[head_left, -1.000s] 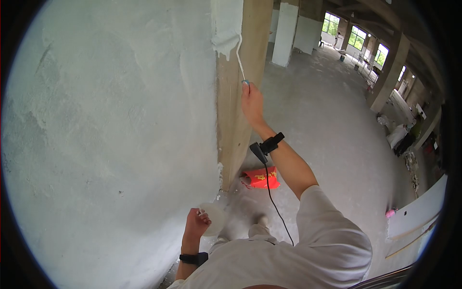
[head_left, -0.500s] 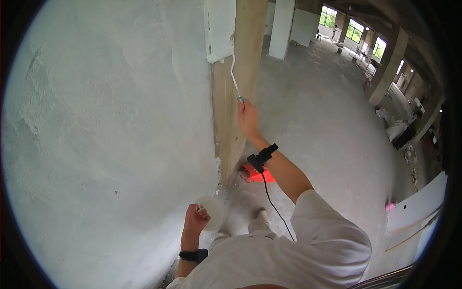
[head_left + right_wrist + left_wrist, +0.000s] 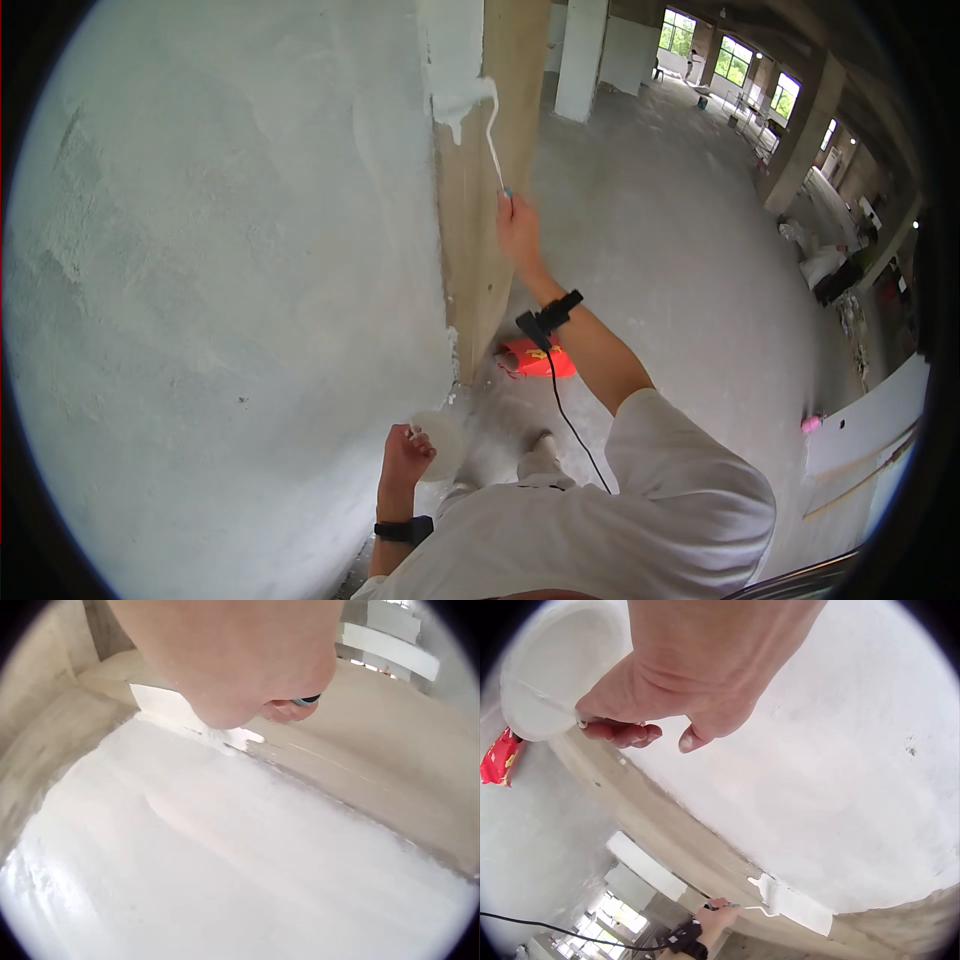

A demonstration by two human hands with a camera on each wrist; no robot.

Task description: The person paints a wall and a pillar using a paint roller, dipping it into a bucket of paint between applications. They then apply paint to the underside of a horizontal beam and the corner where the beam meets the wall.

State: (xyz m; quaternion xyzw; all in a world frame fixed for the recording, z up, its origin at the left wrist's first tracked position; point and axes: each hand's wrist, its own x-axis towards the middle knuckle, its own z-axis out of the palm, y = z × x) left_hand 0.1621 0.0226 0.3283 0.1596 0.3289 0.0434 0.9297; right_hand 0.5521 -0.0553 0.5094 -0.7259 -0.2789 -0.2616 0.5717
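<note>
My right hand (image 3: 519, 232) grips the handle of a paint roller (image 3: 493, 140), its white bent frame reaching up to a wet white patch (image 3: 458, 98) on the bare brown strip (image 3: 470, 220) at the wall's edge. The roller head itself cannot be told from the paint. Low beside the wall, my left hand (image 3: 407, 458) holds a white bucket (image 3: 447, 447) by its rim or handle; which one is unclear. The left wrist view shows the curled left fingers at the bucket (image 3: 559, 682). In the right wrist view, the right hand (image 3: 232, 652) hides most of the tool.
A red bag (image 3: 540, 358) lies on the floor at the foot of the brown strip. A black cable hangs from my right wrist. White-painted wall (image 3: 240, 250) fills the left side. Pillars, windows and bundled materials (image 3: 825, 262) stand farther off to the right.
Since half a second ago my right hand has risen slightly with the roller. Fresh white paint now hangs in a ragged edge on the brown strip. My left hand stays at the bucket.
</note>
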